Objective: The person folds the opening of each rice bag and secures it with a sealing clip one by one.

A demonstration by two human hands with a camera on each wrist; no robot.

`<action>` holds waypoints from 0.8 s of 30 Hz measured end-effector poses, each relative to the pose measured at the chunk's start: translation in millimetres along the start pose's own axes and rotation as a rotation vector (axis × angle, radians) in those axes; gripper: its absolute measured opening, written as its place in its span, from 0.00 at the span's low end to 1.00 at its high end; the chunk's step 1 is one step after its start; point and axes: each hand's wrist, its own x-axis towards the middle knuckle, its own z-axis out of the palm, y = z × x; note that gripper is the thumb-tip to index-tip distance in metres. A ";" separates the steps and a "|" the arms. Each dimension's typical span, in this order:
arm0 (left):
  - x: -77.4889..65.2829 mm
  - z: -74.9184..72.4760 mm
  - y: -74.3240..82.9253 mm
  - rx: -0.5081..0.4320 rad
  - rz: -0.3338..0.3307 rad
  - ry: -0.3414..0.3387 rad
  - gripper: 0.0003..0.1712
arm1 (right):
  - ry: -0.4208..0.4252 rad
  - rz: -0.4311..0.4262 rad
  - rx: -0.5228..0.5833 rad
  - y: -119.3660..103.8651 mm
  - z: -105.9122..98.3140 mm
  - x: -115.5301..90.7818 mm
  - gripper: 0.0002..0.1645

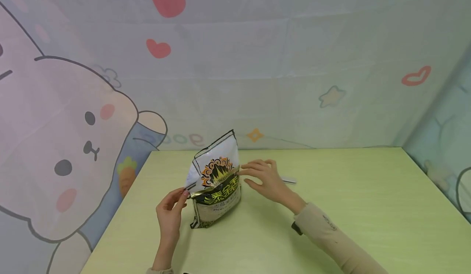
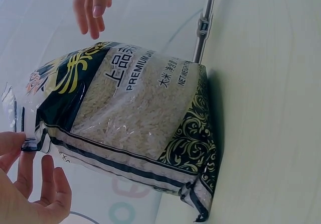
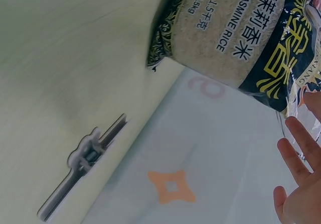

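A bag of rice [image 1: 218, 192] stands upright on the table, its lower part full and its white upper part slack, with black edging along the top. My left hand [image 1: 171, 212] pinches the bag's left edge between thumb and fingers, about where the rice-filled part ends; the left wrist view shows this left hand [image 2: 40, 184] at the edge strip. On the opposite side, my right hand [image 1: 266, 180] has its fingers extended at the bag's right edge. In the right wrist view the right hand's [image 3: 306, 189] fingers are spread beside the bag; whether they touch it I cannot tell.
A slim grey bar with a bulkier piece around its middle [image 3: 90, 153] lies on the pale green table [image 1: 349, 208], behind and right of the bag. A printed cloth backdrop [image 1: 257, 61] with hearts and a cartoon animal hangs behind the table.
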 end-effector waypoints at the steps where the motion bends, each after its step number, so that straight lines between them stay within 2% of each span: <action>1: 0.1 0.0 0.2 0.002 0.000 -0.001 0.13 | -0.003 0.005 -0.003 1.1 -0.4 -1.6 0.15; 11: 0.8 0.0 1.1 0.002 0.000 -0.006 0.13 | -0.017 0.054 -0.037 16.3 -0.7 -16.6 0.14; 24: 0.3 0.7 1.7 0.003 0.008 -0.001 0.13 | -0.029 0.119 -0.002 32.1 -4.5 -34.5 0.13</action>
